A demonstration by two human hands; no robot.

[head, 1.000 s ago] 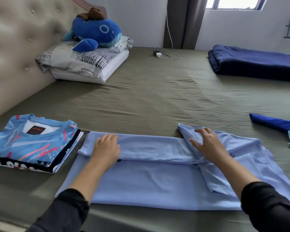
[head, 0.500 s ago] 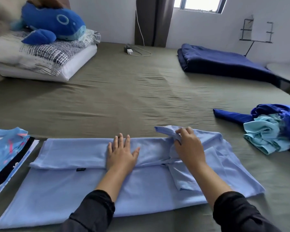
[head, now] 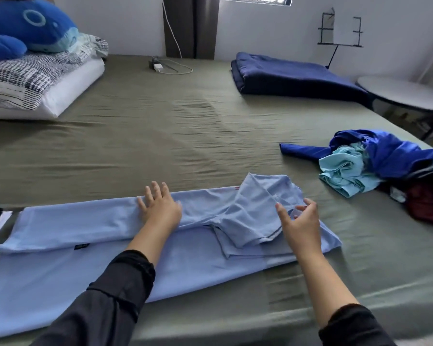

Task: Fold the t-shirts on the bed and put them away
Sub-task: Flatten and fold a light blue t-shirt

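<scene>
The bed (head: 185,126) carries the light-blue t-shirt (head: 85,265) along its near edge, half folded. Left hand (head: 160,211) presses flat, fingers spread. Right hand (head: 301,223) hovers, fingers relaxed, holding nothing. Risk: the loose sleeve (head: 255,211) may spring open and bunch the fold.

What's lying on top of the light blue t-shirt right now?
The left hand rests flat on the light blue t-shirt, on its folded-over far edge. A sleeve lies folded across it, with the right hand at the sleeve. Whatever lies beneath the folded layers is covered.
</scene>
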